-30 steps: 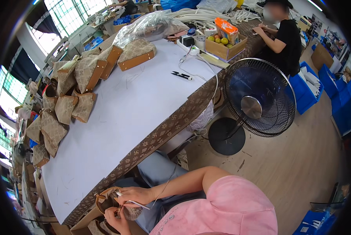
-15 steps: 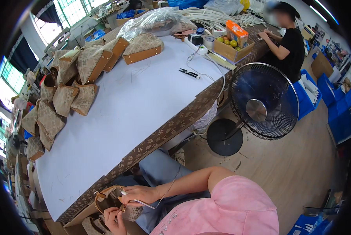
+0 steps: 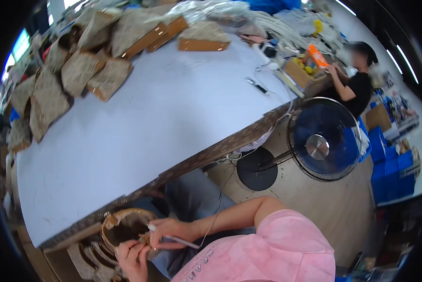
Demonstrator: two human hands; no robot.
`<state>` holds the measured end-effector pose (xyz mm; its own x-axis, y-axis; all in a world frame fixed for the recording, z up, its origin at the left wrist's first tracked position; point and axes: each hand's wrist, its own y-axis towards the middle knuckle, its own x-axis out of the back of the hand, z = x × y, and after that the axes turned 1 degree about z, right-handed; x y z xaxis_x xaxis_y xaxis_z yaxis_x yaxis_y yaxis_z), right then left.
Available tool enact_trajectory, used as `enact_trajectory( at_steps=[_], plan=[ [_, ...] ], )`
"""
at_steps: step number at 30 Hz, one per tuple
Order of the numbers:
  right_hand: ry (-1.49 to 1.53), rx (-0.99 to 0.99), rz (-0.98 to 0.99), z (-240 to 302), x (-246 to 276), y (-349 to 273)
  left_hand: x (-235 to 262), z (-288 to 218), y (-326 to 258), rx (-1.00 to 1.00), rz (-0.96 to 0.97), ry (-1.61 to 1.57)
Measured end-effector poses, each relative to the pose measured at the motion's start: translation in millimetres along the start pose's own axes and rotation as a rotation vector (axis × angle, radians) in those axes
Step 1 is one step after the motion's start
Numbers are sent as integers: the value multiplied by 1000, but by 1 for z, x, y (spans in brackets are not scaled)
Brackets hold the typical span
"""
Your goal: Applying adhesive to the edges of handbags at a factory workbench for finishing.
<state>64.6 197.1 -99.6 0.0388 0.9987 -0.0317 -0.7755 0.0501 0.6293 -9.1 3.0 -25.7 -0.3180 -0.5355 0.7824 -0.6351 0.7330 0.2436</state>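
Note:
In my lap at the table's near edge sits a beige patterned handbag (image 3: 124,229) with tan trim, its mouth open upward. My left hand (image 3: 133,258) is closed, fingers pinching the bag's near rim by a small tan piece. A white pen-like tool (image 3: 185,242) with a thin cord lies in the closed grip of my right hand (image 3: 172,231), beside the same rim. Whether its tip touches the bag cannot be made out. Below my left hand, more beige bags (image 3: 86,263) with curved handles stand in a cardboard box.
A white-topped table (image 3: 140,122) carries several beige-and-tan bags (image 3: 48,103) at its left and far side. Thread snips (image 3: 256,86), a cord and a fruit box (image 3: 298,73) lie at the far right. A black floor fan (image 3: 318,146) stands right; beyond it, a person (image 3: 354,84) works.
The view has shifted, so the table and bags sit differently in it. Both hands stay at the handbag's rim, the tool still in my right hand. The far person's hands are now by the orange packet.

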Motion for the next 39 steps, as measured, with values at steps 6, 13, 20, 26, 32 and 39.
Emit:
enact_trajectory(
  at_steps=[6, 13, 20, 26, 32, 39],
  plan=[
    [143, -451, -260, 23, 27, 11, -13, 18, 23, -173, 17, -64],
    [765, -690, -133, 11, 42, 21, -6, 11, 14, -110, 40, -124],
    [631, -656, 74, 11, 40, 20, 5, 13, 15, -109, 113, -168],
    [808, -744, 77, 14, 41, 31, 13, 13, 18, -117, 217, -209],
    [771, -918, -53, 14, 46, 37, 15, 6, 25, -105, 265, -158],
    [735, -1026, -80, 19, 40, 37, 21, -3, 36, 98, 445, -136]
  ],
)
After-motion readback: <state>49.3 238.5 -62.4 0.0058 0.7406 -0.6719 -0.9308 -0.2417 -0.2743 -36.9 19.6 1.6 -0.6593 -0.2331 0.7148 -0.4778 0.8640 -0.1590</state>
